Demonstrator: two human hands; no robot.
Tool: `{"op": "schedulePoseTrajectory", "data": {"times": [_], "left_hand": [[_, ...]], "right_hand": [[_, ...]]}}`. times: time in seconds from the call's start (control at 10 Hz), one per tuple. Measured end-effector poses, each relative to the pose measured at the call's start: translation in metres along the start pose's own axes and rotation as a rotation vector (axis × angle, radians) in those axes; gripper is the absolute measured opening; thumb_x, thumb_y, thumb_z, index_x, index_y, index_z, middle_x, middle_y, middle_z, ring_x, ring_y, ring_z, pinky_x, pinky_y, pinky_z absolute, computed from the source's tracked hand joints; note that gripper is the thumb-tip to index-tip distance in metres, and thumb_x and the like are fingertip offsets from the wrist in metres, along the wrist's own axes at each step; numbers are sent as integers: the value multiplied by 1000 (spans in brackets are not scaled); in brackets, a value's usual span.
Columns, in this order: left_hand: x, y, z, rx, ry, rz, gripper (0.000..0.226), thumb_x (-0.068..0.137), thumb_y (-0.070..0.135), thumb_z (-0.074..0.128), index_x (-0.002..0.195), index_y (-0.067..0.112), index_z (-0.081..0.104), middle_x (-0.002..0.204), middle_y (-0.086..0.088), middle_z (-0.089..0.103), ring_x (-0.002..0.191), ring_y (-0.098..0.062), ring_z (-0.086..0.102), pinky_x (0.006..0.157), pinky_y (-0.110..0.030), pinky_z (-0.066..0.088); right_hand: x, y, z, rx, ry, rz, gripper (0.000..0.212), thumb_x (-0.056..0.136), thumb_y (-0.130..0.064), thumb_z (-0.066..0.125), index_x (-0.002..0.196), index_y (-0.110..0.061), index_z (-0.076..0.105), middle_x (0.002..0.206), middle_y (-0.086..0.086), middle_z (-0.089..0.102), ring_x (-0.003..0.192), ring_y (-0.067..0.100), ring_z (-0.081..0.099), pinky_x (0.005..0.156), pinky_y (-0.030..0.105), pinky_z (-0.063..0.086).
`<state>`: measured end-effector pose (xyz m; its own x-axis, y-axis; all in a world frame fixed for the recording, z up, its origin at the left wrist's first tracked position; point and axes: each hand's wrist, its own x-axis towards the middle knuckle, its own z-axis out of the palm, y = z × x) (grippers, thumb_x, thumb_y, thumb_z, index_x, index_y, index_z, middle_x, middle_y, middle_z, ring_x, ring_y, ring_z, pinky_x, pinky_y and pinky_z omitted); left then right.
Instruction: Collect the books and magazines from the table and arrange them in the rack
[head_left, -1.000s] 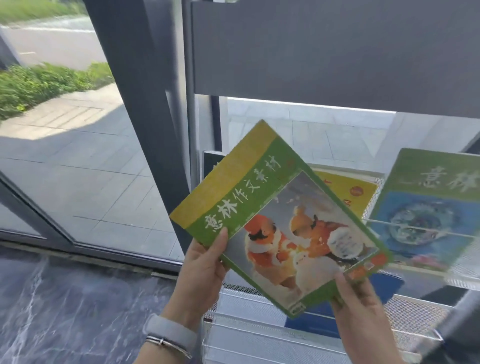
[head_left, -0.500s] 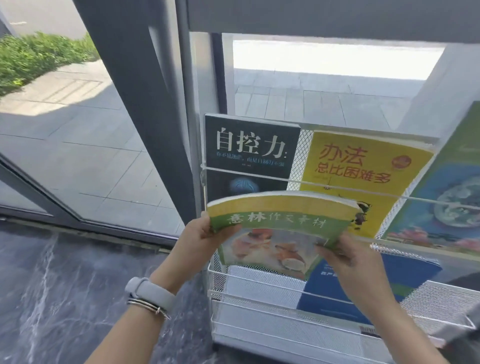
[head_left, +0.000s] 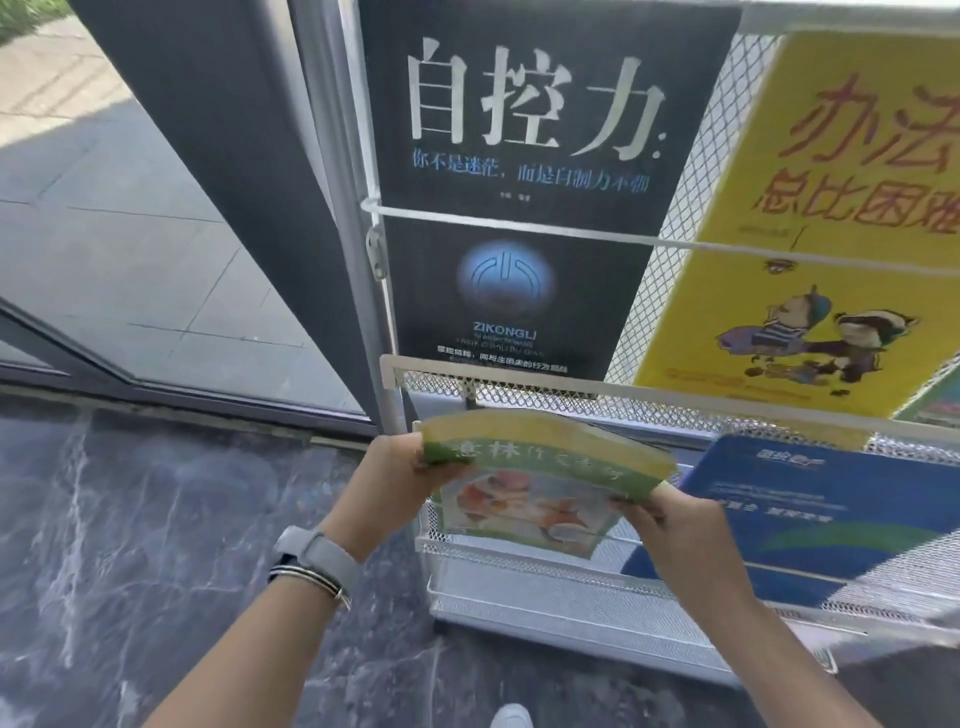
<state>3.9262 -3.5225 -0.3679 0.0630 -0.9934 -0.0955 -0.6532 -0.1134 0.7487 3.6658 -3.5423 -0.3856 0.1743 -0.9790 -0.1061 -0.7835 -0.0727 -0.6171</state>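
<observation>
At the lower left pocket of the white mesh rack (head_left: 519, 387), below the black book (head_left: 519, 171): green magazine (head_left: 540, 483), thin, light and soft-covered, bowing between its upper corners. Best taken by those corners. Left hand (head_left: 387, 480) pinches the left corner; right hand (head_left: 675, 530) pinches the right. Lower edge seemingly behind the pocket's front wire, beside a blue booklet (head_left: 810, 514).

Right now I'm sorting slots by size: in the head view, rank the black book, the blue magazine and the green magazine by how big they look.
1. black book
2. blue magazine, partly cut off
3. green magazine, bent and tilted, so unsure
</observation>
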Motion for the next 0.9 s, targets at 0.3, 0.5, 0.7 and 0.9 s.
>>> {"op": "schedulePoseTrajectory", "data": {"times": [0.3, 0.5, 0.7, 0.9], "left_hand": [[4, -9, 16, -45, 23, -103, 15, 80, 9, 64, 95, 7, 63, 77, 7, 64, 74, -11, 61, 63, -5, 44], [-21, -1, 22, -83, 170, -189, 30, 81, 15, 63, 111, 12, 57, 98, 5, 63, 95, -15, 62, 87, -30, 50], [-60, 9, 21, -143, 163, -262, 49, 83, 19, 62, 128, 9, 47, 119, -5, 62, 99, -10, 58, 81, -7, 41], [-106, 38, 6, -456, 190, -287, 34, 82, 21, 63, 114, 26, 51, 103, 3, 66, 93, -9, 61, 83, -25, 49]], "right_hand": [[3, 7, 18, -14, -70, 140, 17, 93, -27, 59, 102, -18, 71, 82, 13, 76, 75, 34, 68, 60, 41, 53], [-9, -2, 11, -50, -75, 188, 26, 97, -30, 52, 114, -16, 65, 94, 9, 77, 82, 30, 70, 67, 41, 58], [-44, -13, -12, 1, -67, 228, 35, 98, -38, 45, 119, -17, 64, 105, 5, 75, 99, 26, 68, 77, 38, 56], [-103, -23, -52, 314, 31, 320, 25, 98, -32, 49, 102, -17, 68, 86, -3, 70, 95, 23, 67, 88, 36, 48]]}}
